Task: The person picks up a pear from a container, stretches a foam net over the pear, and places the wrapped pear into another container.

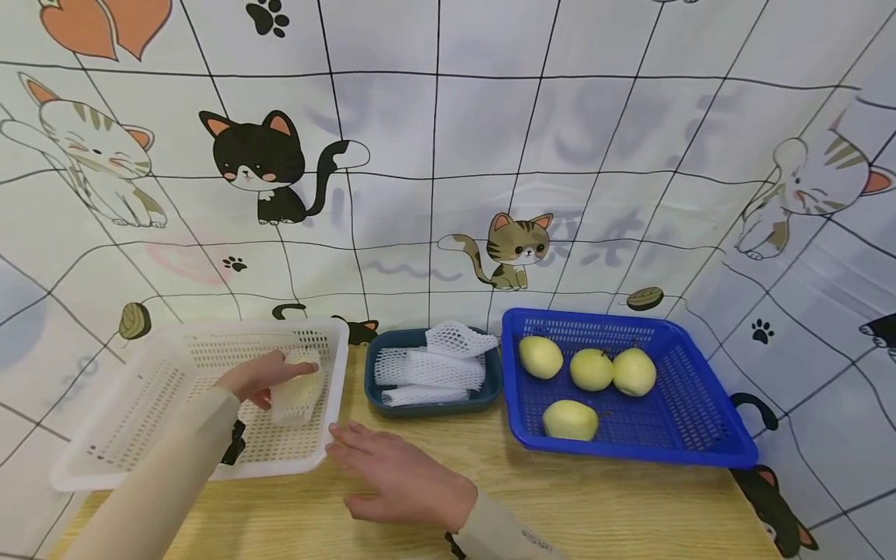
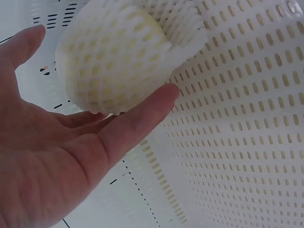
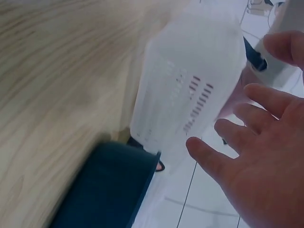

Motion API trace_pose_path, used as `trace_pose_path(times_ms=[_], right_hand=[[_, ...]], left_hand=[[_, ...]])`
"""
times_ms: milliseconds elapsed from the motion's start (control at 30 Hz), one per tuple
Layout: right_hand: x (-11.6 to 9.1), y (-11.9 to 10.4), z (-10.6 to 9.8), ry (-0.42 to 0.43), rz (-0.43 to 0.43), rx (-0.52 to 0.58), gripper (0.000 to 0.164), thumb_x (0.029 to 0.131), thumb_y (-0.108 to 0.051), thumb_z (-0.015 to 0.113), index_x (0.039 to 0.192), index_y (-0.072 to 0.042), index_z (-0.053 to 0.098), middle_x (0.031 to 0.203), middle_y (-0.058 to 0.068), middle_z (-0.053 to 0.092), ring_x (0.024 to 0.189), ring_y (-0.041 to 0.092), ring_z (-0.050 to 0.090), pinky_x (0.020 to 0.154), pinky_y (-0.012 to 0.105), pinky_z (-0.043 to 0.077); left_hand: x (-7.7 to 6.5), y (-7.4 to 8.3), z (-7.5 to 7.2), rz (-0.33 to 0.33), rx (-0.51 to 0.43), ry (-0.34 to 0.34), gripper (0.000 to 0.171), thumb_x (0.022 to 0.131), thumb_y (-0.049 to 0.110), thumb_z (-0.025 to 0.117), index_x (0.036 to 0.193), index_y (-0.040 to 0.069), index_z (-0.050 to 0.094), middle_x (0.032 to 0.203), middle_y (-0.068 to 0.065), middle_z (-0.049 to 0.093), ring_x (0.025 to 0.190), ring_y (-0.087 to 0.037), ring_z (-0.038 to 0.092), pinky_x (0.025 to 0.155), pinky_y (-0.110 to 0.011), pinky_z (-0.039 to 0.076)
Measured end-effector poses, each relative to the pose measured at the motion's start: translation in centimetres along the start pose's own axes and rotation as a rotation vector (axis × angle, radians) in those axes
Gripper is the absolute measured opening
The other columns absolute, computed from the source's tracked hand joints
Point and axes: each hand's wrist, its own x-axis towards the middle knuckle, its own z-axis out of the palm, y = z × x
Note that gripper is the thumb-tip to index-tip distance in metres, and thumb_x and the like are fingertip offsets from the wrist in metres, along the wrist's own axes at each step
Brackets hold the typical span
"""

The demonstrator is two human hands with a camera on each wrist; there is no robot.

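Observation:
In the head view my left hand (image 1: pixel 269 379) reaches into the white plastic basket (image 1: pixel 341 350). Beside its fingers an apple in a white foam net (image 1: pixel 297 398) lies at the basket's right side. The left wrist view shows the netted apple (image 2: pixel 111 61) close up, the thumb spread away from it and the straight fingers along its lower side. My right hand (image 1: pixel 402 476) hovers palm down over the table front, fingers extended towards the white basket's right rim and holding nothing. The right wrist view also shows its fingers spread, near the basket's outer wall (image 3: pixel 185 95).
A dark teal tray (image 1: pixel 434 407) with several white foam nets (image 1: pixel 444 369) stands between the two baskets. On the right, a blue basket (image 1: pixel 689 424) contains several bare yellow-green apples (image 1: pixel 591 369). Behind the wooden table (image 1: pixel 602 505) rises a cat-patterned wall covering (image 1: pixel 392 155).

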Motion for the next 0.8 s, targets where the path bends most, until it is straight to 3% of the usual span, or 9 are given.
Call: trace_pose_path(times_ms=[300, 500, 567, 633, 700, 800], right_hand=[[-2.9, 1.5, -1.5, 0.095, 0.077, 0.075, 0.062, 0.103, -0.029, 0.063, 0.158, -0.011, 0.042, 0.169, 0.006, 0.026, 0.155, 0.025, 0.025, 0.120, 0.040, 0.034], [-4.7, 2.1, -2.5, 0.134, 0.158, 0.117, 0.060, 0.102, -0.026, 0.063, 0.157, -0.012, 0.045, 0.170, 0.001, 0.024, 0.155, 0.026, 0.026, 0.120, 0.045, 0.033], [-5.1, 2.3, -2.7, 0.131, 0.179, 0.123, 0.060, 0.102, -0.027, 0.063, 0.158, -0.012, 0.044, 0.170, 0.001, 0.023, 0.155, 0.026, 0.025, 0.120, 0.045, 0.032], [-5.4, 2.5, -3.0, 0.129, 0.193, 0.129, 0.061, 0.102, -0.028, 0.063, 0.158, -0.013, 0.043, 0.171, 0.000, 0.022, 0.155, 0.025, 0.024, 0.121, 0.045, 0.032], [-5.6, 2.6, -3.1, 0.127, 0.203, 0.136, 0.061, 0.102, -0.029, 0.063, 0.158, -0.013, 0.043, 0.171, 0.000, 0.023, 0.155, 0.024, 0.024, 0.121, 0.045, 0.032], [-5.8, 2.7, -3.2, 0.140, 0.198, 0.131, 0.061, 0.102, -0.029, 0.063, 0.158, -0.013, 0.044, 0.170, 0.001, 0.024, 0.155, 0.025, 0.025, 0.120, 0.045, 0.033]], left_hand=[[0.0, -0.4, -0.5, -0.021, 0.005, -0.006, 0.111, 0.100, 0.060, 0.057, 0.151, -0.024, 0.004, 0.149, -0.048, 0.024, 0.121, -0.051, 0.052, 0.080, -0.052, 0.060], [0.0, -0.7, -0.3, -0.006, 0.045, -0.003, 0.115, 0.096, 0.054, 0.068, 0.151, -0.023, 0.003, 0.153, -0.048, 0.014, 0.134, -0.058, 0.038, 0.078, -0.055, 0.060], [-0.1, -0.6, -0.2, -0.004, 0.077, 0.012, 0.116, 0.093, 0.052, 0.073, 0.151, -0.022, 0.006, 0.151, -0.048, 0.019, 0.132, -0.058, 0.040, 0.077, -0.054, 0.060], [-0.2, -0.5, 0.0, 0.001, 0.107, 0.028, 0.108, 0.091, 0.046, 0.076, 0.148, -0.022, 0.014, 0.140, -0.045, 0.035, 0.122, -0.053, 0.051, 0.076, -0.051, 0.061], [-0.2, -0.5, 0.1, 0.011, 0.137, 0.050, 0.096, 0.090, 0.039, 0.077, 0.141, -0.022, 0.023, 0.124, -0.039, 0.049, 0.108, -0.045, 0.059, 0.074, -0.048, 0.061], [-0.2, -0.3, 0.4, 0.018, 0.169, 0.076, 0.077, 0.089, 0.029, 0.076, 0.132, -0.019, 0.032, 0.106, -0.025, 0.056, 0.094, -0.034, 0.060, 0.070, -0.044, 0.060]])
